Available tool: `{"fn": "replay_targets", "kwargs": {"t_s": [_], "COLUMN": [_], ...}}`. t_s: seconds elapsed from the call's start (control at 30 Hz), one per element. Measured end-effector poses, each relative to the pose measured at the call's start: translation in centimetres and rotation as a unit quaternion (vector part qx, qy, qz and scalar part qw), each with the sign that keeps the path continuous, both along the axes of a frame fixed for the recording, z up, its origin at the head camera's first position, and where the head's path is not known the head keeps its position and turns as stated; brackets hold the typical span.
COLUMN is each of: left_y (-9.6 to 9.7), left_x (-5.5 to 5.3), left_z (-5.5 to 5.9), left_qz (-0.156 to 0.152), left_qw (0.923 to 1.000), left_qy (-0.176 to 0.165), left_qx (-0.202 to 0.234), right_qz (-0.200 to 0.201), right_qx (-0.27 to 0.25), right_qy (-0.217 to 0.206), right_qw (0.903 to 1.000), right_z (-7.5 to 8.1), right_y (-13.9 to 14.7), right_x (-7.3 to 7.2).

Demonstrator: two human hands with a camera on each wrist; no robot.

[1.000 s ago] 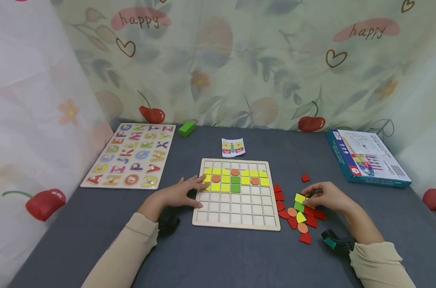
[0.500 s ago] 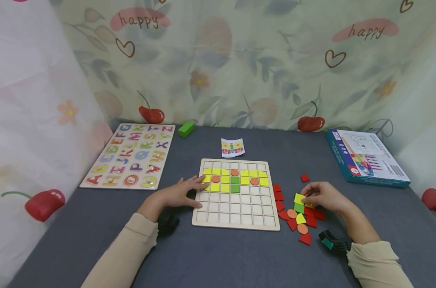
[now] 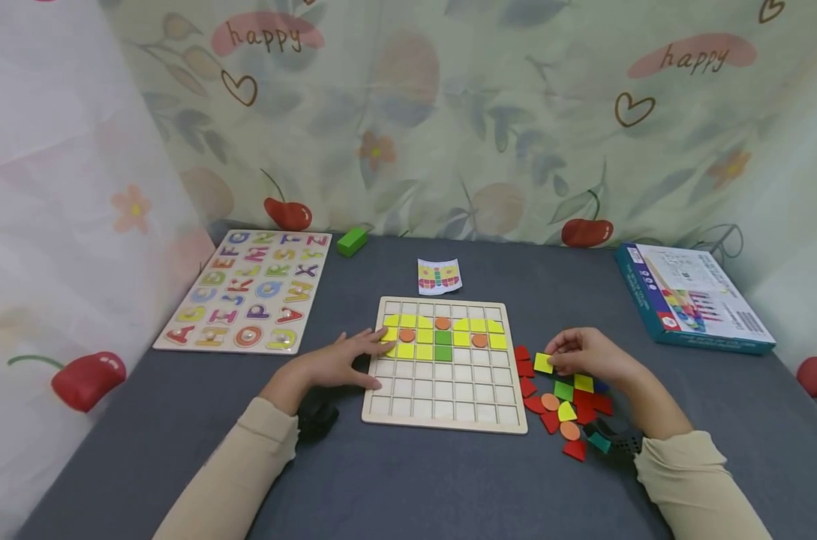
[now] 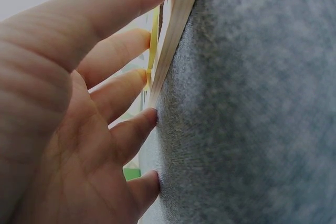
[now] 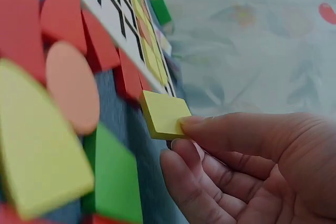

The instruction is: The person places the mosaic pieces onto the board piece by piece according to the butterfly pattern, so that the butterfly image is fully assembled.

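Between thumb and fingers my right hand [image 3: 592, 352] pinches a yellow square tile [image 5: 165, 114], lifted above the table right of the wooden grid board [image 3: 442, 412]. My left hand [image 3: 334, 366] rests at the board's left edge, fingers spread; in the left wrist view two fingertips touch a yellow tile [image 4: 153, 38] on it. Yellow tiles, orange discs and green squares fill part of the board's upper rows, while the lower rows show bare cells. Below my right hand lie loose pieces: a green square [image 3: 563, 391], another yellow square [image 3: 584, 383], orange discs [image 3: 569, 430] and several red pieces [image 3: 574, 450].
A small picture card [image 3: 439, 277] lies behind the board. At the left is an alphabet puzzle board [image 3: 242, 292], with a green block [image 3: 352, 241] near its far corner. A flat box [image 3: 695, 296] lies at the back right, before the patterned curtain.
My right hand has lifted the yellow square tile off the pile and moved it left and away from me, toward the board. The left hand has stayed in place.
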State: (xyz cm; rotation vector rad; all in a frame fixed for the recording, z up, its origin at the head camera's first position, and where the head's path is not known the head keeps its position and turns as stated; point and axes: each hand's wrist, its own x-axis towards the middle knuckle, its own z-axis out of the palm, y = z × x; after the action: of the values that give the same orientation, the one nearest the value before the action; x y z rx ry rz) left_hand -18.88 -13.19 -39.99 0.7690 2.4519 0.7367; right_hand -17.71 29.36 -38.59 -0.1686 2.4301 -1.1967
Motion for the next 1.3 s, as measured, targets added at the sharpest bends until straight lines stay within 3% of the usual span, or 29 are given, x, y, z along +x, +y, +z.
{"fn": "replay_targets", "kwargs": {"t_s": [0.27, 0.73, 1.1, 1.3], "left_y": [0.0, 0.0, 0.0, 0.0], "left_x": [0.0, 0.0, -0.1, -0.2], "left_z": [0.0, 0.1, -0.2, -0.2], "left_qz": [0.001, 0.003, 0.003, 0.004], "left_qw": [1.0, 1.0, 1.0, 1.0], "left_qy": [0.003, 0.002, 0.0, 0.002], "left_qx": [0.001, 0.0, 0.001, 0.0], "right_qz": [0.011, 0.016, 0.011, 0.017], "right_qx": [-0.028, -0.064, -0.067, -0.044], "right_qy": [0.01, -0.003, 0.014, 0.042], "right_qw": [0.9995, 0.9978, 0.9976, 0.998], "right_z": [0.2, -0.6, -1.1, -1.4], "right_y": [-3.5, -9.0, -11.0, -11.4], "right_x": [-1.3, -2.8, -2.8, -2.8]}}
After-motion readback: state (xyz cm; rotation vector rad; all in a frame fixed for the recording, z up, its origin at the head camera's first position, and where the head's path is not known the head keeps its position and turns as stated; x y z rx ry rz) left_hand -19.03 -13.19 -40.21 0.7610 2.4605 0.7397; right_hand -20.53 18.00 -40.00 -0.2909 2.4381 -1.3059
